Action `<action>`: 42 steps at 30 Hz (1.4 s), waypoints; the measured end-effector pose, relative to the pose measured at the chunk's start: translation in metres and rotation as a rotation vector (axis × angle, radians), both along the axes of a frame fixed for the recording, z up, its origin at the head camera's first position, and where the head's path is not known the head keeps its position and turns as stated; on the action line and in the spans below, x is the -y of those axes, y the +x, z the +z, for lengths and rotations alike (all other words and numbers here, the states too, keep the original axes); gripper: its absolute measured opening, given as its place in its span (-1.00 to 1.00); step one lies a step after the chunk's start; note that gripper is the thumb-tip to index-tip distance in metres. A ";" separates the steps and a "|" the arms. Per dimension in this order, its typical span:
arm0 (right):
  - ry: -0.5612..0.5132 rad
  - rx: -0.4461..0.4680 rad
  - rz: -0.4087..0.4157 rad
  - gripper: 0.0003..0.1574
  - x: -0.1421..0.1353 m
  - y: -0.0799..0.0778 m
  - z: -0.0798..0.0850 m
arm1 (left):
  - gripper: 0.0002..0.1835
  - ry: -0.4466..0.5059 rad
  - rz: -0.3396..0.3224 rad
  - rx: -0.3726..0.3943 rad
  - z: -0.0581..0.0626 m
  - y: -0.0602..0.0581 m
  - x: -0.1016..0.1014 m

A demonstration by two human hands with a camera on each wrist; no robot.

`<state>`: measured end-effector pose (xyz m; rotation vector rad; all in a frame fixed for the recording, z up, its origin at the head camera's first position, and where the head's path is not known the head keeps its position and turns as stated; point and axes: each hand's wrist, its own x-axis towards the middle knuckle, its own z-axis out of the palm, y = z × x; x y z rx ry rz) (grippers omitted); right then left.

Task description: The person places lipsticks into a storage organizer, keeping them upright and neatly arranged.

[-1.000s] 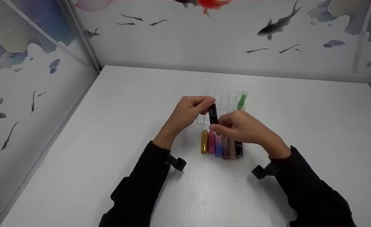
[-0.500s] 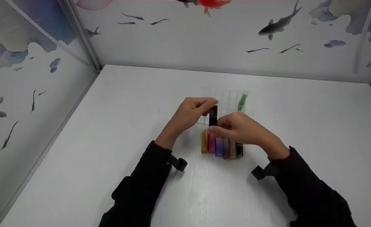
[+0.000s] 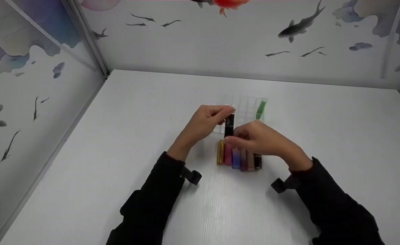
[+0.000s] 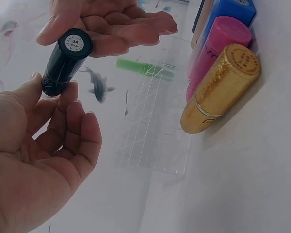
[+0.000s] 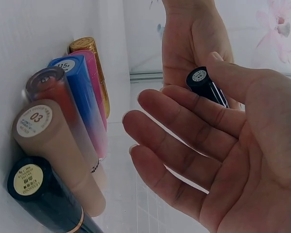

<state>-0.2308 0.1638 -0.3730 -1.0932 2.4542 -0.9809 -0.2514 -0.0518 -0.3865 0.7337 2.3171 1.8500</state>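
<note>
Both hands meet on one black lipstick tube (image 3: pixel 229 125) in the middle of the head view. The left hand (image 3: pixel 209 118) pinches its far end between thumb and fingertips. At the near end, the thumb and index finger of the right hand (image 3: pixel 263 137) grip it, the other fingers loosely bent in the right wrist view. A round white label marked 04 shows on the tube's end in the left wrist view. Just below the hands lies a row of lipsticks: gold (image 4: pixel 220 90), pink (image 4: pixel 228 39), blue (image 5: pixel 72 73), a clear-cased reddish one (image 5: pixel 56 92), beige (image 5: pixel 53 141) and black (image 5: pixel 43 189).
Behind the hands lies a clear compartmented organizer (image 3: pixel 247 105), partly covered by them. A green tube (image 3: pixel 261 108) sits in its right-hand compartment. The white table (image 3: pixel 145 102) is bounded at the back and left by panels printed with fish.
Over the last second the left hand has shifted slightly right, and the black lipstick has turned from a slight tilt to nearly straight in the head view. Both hands keep their hold.
</note>
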 end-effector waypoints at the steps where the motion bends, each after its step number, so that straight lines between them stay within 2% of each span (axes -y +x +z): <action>1: 0.002 0.002 0.003 -0.51 0.000 0.000 0.000 | -0.63 0.001 0.000 0.000 0.000 0.000 0.000; 4: -0.008 0.006 -0.003 -0.56 -0.004 0.000 0.005 | -0.63 0.019 0.000 0.007 0.002 0.000 0.001; 7: -0.047 -0.030 -0.053 -0.65 -0.012 0.000 0.013 | -0.63 0.051 0.005 0.013 0.005 0.000 0.002; 10: -0.086 -0.108 -0.163 -0.67 -0.022 -0.001 0.022 | -0.64 0.081 0.018 0.014 0.007 0.000 0.005; 15: -0.126 -0.253 -0.382 -0.54 -0.039 -0.002 0.034 | -0.64 0.082 0.040 0.010 0.006 -0.002 0.006; 18: -0.110 -0.280 -0.511 -0.46 -0.046 -0.004 0.035 | -0.63 0.075 0.050 0.014 0.006 -0.002 0.006; 20: -0.066 -0.257 -0.579 -0.40 -0.050 -0.006 0.034 | -0.63 0.068 0.058 0.018 0.006 -0.001 0.006; 23: 0.037 -0.172 -0.637 -0.32 -0.053 -0.010 0.029 | -0.63 0.060 0.067 0.022 0.006 -0.001 0.007; 28: 0.156 -0.018 -0.627 -0.36 -0.054 -0.022 0.014 | -0.61 0.051 0.081 0.007 0.006 -0.001 0.007; 35: 0.166 0.142 -0.596 -0.50 -0.057 -0.032 -0.002 | -0.61 0.060 0.107 0.008 0.005 -0.001 0.007; 42: 0.148 0.197 -0.591 -0.54 -0.057 -0.036 -0.007 | -0.63 0.072 0.119 0.006 0.003 -0.002 0.009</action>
